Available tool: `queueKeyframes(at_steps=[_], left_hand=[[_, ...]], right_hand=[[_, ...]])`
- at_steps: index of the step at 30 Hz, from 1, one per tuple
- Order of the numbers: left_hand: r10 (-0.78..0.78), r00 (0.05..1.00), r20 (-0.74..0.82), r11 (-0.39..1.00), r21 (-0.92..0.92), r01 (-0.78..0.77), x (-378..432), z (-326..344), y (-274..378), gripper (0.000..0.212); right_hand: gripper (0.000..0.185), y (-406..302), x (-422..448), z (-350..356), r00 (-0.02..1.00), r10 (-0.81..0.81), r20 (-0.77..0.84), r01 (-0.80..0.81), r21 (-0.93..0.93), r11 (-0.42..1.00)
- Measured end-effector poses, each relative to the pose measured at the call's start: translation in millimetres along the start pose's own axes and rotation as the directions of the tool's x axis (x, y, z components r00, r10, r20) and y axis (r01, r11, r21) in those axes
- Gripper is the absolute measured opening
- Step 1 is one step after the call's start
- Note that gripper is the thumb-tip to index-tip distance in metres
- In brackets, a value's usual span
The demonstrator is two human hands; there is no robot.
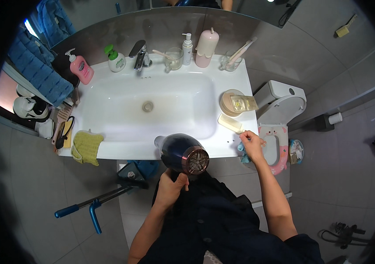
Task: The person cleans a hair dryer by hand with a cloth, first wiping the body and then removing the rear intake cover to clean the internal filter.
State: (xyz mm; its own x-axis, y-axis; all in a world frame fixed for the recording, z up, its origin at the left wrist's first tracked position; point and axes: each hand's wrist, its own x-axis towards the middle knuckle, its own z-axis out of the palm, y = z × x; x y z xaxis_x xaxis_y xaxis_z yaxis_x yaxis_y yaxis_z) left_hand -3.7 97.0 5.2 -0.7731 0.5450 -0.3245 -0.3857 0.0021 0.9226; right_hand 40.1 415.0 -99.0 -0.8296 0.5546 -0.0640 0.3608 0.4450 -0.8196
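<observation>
My left hand point(171, 185) is closed around the lower part of a dark hair dryer point(181, 152), whose nozzle points to the upper left over the front edge of the white washbasin point(125, 150). A copper-coloured ring surrounds its rear grille. At the right end of the counter my right hand point(251, 142) pinches the handle end of a cream comb point(229, 123); the comb's toothed part lies over the counter. Just above the comb sit a round beige container point(228, 105) and a gold packet point(244, 103). A blue cloth point(244, 152) hangs below my right hand.
Along the back stand a pink pump bottle point(82, 69), a green-topped bottle point(116, 62), the faucet point(140, 56) and glass cups point(174, 59). A green cloth point(87, 147) drapes over the front left edge. The toilet point(284, 132) is at right; a long-handled tool point(100, 198) is at lower left.
</observation>
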Motion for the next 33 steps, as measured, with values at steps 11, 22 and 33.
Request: queueKeyframes(at_steps=[11, 22, 33], left_hand=[[-0.001, 1.0, -0.016, 1.0, 0.016, 0.001, 0.5, -2.9, -1.9, 0.055], [0.001, 1.0, 0.029, 1.0, 0.009, -0.001, 5.7, 1.7, 4.2, 0.053], [0.034, 0.996, 0.087, 0.999, -0.023, -0.033, 6.2, -1.5, 0.4, 0.052]], right_hand=[[0.016, -159.9, -70.9, -17.6, 0.946, -0.319, -0.063, 0.326, 0.177, 0.929], [0.031, -188.4, -89.4, -8.0, 0.68, -0.733, 0.007, 0.733, 0.025, 0.68], [0.044, -188.4, -95.2, -2.2, 0.554, -0.832, -0.026, 0.822, -0.137, 0.552]])
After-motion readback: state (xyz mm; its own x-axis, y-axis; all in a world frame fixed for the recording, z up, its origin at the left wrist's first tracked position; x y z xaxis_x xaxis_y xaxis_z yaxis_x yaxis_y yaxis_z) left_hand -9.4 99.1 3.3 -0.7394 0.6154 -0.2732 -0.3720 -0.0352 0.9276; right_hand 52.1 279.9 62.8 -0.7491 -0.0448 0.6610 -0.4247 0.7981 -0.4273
